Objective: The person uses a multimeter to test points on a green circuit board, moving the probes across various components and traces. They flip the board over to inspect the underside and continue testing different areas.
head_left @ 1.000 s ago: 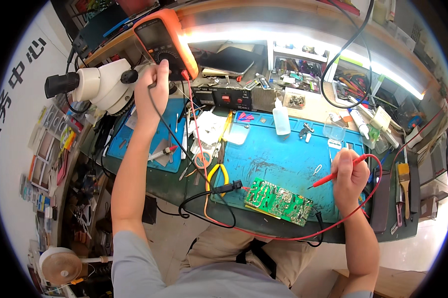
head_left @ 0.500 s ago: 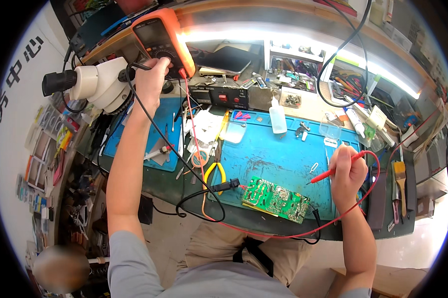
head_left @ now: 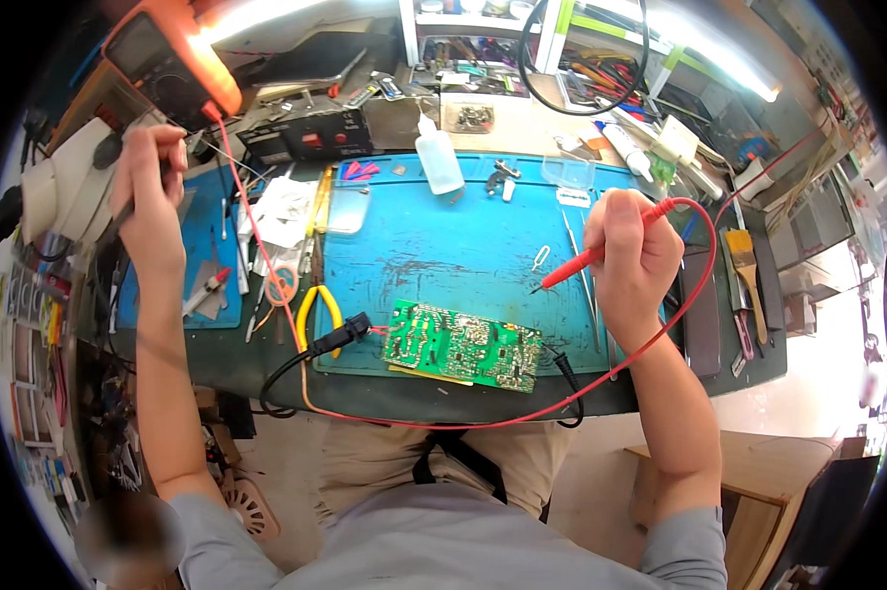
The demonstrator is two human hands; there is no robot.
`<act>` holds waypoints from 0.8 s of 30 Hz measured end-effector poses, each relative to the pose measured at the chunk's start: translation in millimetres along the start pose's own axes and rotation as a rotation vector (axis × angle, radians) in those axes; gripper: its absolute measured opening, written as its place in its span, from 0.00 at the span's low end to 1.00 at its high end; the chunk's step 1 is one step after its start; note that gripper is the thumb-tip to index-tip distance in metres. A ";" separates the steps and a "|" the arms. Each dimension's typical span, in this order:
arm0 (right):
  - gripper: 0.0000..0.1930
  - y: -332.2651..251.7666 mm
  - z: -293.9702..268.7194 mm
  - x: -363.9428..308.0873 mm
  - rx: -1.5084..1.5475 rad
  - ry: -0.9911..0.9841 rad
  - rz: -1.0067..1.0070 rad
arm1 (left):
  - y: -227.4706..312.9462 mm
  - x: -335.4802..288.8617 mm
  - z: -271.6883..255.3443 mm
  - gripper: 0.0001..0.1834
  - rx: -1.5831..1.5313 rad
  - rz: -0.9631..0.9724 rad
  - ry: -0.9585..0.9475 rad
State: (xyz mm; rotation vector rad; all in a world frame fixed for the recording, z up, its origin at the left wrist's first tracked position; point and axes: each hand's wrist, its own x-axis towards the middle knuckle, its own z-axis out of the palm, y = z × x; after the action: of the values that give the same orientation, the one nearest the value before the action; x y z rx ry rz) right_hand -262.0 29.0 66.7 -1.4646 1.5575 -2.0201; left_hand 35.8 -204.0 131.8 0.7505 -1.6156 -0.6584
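My right hand (head_left: pixel 632 251) grips a red test probe (head_left: pixel 573 267), its tip pointing down-left above the blue mat (head_left: pixel 433 265). A green circuit board (head_left: pixel 463 346) lies solder side up at the mat's near edge, beyond the probe tip. On its left, a black plug connector (head_left: pixel 343 334) joins it by short red wires; a black lead (head_left: pixel 566 374) leaves its right end. My left hand (head_left: pixel 153 192) is raised at the left with fingers curled, by the orange multimeter (head_left: pixel 173 64) and microscope (head_left: pixel 70 187). A blurred black test probe (head_left: pixel 123 212) shows at its edge.
Yellow-handled pliers (head_left: pixel 317 320) lie left of the board. A squeeze bottle (head_left: pixel 438 162), a looped metal pin (head_left: pixel 541 258) and tweezers (head_left: pixel 583 265) are on the mat. The red lead (head_left: pixel 443 426) loops along the front edge. A brush (head_left: pixel 745 261) lies far right.
My left hand has come off the multimeter's dial and moved back toward me. My right hand still grips the red probe. The whole view has shifted, with the bench appearing farther left.
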 end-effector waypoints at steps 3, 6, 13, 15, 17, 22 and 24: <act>0.19 0.0 -0.2 -0.3 0.022 0.007 0.004 | 5.6 -29.4 14.9 0.29 -0.214 0.055 -0.200; 0.18 5.4 -1.7 1.1 0.007 -0.005 -0.015 | 2.0 -45.1 28.5 0.38 -0.262 0.060 -0.355; 0.18 3.0 -2.8 2.1 0.065 0.056 0.000 | -25.0 -54.8 53.2 0.37 -0.121 0.127 -0.489; 0.21 3.2 -11.7 2.5 0.075 -0.003 -0.054 | -27.6 -56.6 48.5 0.30 -0.109 0.063 -0.599; 0.23 7.5 -12.4 15.8 -0.068 0.018 -0.252 | -3.2 -62.2 38.7 0.24 -0.064 -0.121 -0.656; 0.22 -64.8 12.8 12.2 0.099 0.285 0.077 | 25.4 -72.4 13.8 0.11 0.224 0.198 -0.966; 0.20 -91.3 -14.5 -7.4 -0.058 -0.009 0.215 | 41.7 -87.3 4.1 0.18 0.233 0.050 -1.038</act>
State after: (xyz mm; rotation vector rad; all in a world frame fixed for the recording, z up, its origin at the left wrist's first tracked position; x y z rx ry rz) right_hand -234.5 81.8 137.9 -1.2618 1.7025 -1.8586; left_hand 37.0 -110.0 108.5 0.5385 -2.6812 -0.9046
